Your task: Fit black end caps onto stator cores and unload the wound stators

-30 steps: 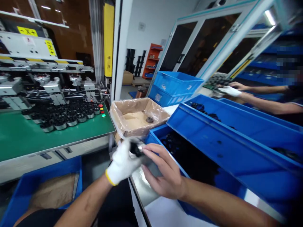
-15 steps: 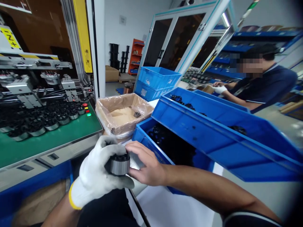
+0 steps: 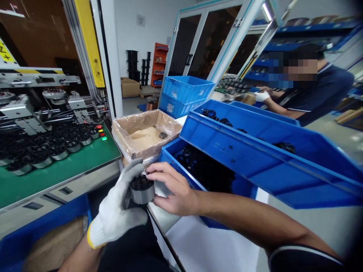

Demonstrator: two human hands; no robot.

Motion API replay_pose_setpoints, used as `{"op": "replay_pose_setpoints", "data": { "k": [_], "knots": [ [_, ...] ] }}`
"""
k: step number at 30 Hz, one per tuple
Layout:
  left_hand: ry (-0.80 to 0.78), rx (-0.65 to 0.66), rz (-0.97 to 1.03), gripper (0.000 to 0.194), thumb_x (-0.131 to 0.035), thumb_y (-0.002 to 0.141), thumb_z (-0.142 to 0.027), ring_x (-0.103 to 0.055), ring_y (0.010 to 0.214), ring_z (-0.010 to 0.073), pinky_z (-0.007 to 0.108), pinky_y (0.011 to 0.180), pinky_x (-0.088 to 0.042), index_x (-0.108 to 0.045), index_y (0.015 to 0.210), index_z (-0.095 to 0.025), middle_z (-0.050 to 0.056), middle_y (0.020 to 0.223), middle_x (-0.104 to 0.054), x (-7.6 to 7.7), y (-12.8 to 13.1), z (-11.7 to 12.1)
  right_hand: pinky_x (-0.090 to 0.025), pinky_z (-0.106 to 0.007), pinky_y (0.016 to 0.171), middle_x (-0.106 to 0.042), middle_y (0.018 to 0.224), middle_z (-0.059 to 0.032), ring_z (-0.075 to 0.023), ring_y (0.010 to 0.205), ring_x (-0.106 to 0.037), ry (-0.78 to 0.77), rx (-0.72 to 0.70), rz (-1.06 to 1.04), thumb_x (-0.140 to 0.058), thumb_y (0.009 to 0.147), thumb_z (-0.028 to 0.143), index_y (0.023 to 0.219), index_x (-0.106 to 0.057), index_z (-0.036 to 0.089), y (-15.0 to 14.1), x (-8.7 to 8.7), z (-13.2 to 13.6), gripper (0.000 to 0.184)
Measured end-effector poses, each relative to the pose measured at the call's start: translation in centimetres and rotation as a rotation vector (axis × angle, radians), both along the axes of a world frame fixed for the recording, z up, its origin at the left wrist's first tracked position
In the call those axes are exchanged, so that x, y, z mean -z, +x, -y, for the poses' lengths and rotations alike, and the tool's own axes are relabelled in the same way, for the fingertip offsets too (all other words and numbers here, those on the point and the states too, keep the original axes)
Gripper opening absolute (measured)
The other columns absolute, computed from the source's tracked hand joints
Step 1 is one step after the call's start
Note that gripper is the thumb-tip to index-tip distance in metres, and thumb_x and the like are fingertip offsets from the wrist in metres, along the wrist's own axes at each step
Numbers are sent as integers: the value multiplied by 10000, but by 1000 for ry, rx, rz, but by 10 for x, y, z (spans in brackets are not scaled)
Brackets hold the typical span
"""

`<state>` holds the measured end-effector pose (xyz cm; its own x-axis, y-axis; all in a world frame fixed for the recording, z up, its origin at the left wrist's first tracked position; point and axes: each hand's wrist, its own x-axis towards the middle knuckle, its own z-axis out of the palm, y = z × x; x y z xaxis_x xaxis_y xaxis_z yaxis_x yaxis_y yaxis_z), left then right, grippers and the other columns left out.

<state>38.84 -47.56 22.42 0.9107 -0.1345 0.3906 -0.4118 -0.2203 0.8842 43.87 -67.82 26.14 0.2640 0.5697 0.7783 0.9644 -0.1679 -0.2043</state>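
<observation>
In front of me is a motor stator [image 3: 143, 193], a ring of grey metal with black plastic on its top, held roughly upright. My right hand [image 3: 176, 190], bare, grips it from the right with fingertips at the top edge and the thumb low on its side. My left hand [image 3: 116, 211], in a white glove with a yellow cuff, is open around the left side of the stator, thumb and fingers apart. Whether the glove touches the metal I cannot tell. Several similar stators [image 3: 58, 151] stand in rows on the green worktop [image 3: 93, 162] at left.
A plastic-lined carton [image 3: 119, 132] holds a small dark part. Long blue bins [image 3: 255, 162] with black parts fill the right; more blue crates [image 3: 187, 88] are stacked behind. A machine [image 3: 25, 109] stands over the green worktop. A co-worker [image 3: 314, 94] is at the far right.
My left hand has loosened from the stator, its fingers straightening and its thumb dropping away. The stator has tipped slightly, showing more of its black top, while my right hand stays on it.
</observation>
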Motion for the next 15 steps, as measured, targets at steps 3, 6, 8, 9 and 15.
{"op": "replay_pose_setpoints", "data": {
  "k": [3,6,8,9,15],
  "knots": [
    [-9,-60,-78,875,-895,542,-148,-644,1194,273,371,1006,-562,-580,1333,-354,21,1348,-621,6,1,6,-610,-328,858,-615,1119,-157,-218,1055,-641,-55,17,26,-685,800,145,1237,-560,123,2,1,2,455],
    [-199,38,-11,546,-853,728,-290,-672,1139,206,293,970,-566,-635,1224,-359,-7,1246,-676,12,3,7,-607,-348,881,-615,1127,-172,-228,1071,-634,-87,44,-10,-717,806,187,1257,-539,107,3,-1,2,492],
    [-222,89,67,476,-794,815,-368,-638,1219,198,283,1015,-540,-620,1258,-383,-7,1301,-656,13,5,4,-605,-342,886,-623,1126,-165,-220,1071,-635,-85,33,-8,-731,819,192,1215,-552,126,3,-4,2,439],
    [-179,95,111,486,-787,825,-396,-616,1256,206,293,1038,-527,-612,1278,-383,3,1341,-631,12,6,2,-605,-340,880,-630,1114,-160,-217,1061,-638,-81,26,4,-735,826,196,1185,-561,134,3,-5,2,404],
    [193,-26,342,586,-887,711,-284,-698,1036,191,276,907,-559,-617,1231,-310,12,1155,-704,-3,10,-4,-609,-344,815,-664,1045,-147,-219,989,-659,-67,54,52,-686,821,145,1115,-584,134,1,-2,0,312]
  ]
}}
